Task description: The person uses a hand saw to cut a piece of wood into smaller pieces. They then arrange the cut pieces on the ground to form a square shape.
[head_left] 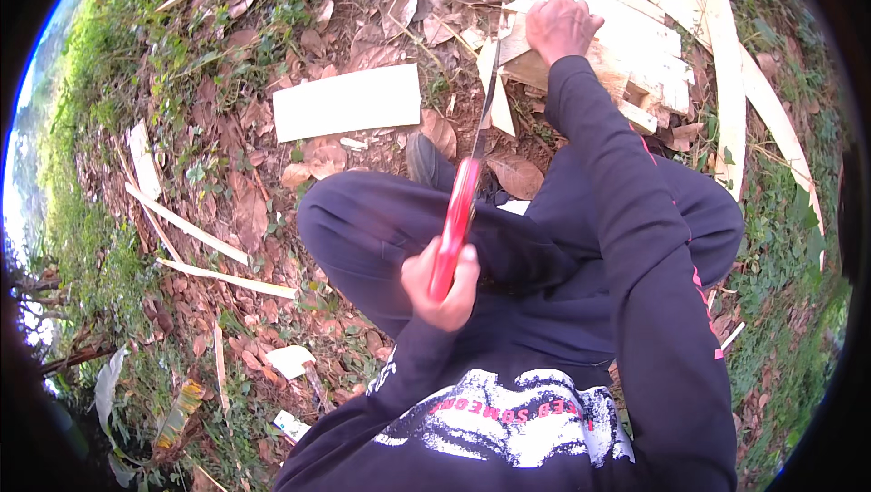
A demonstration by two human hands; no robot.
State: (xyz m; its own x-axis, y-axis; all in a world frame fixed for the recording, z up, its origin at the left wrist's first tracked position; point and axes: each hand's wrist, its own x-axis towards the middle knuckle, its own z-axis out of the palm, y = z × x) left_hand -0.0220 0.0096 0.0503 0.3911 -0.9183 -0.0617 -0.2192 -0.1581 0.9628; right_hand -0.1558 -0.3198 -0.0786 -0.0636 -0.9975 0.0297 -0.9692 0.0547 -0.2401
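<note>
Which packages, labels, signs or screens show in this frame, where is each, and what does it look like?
Wrapper: lower left, among leaves and grass; crumpled, yellow-green, shiny.
Shirt print: bottom centre, on the person's dark top; white patch crossed by a red band.
White scrap: lower left on the ground; small, flat; too small to tell if it is a label.
No signs or screens.

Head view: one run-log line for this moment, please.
left hand: grips red-handled knife, blade at wood block | right hand: steadies block | around: pale wood strips, dry leaves
</note>
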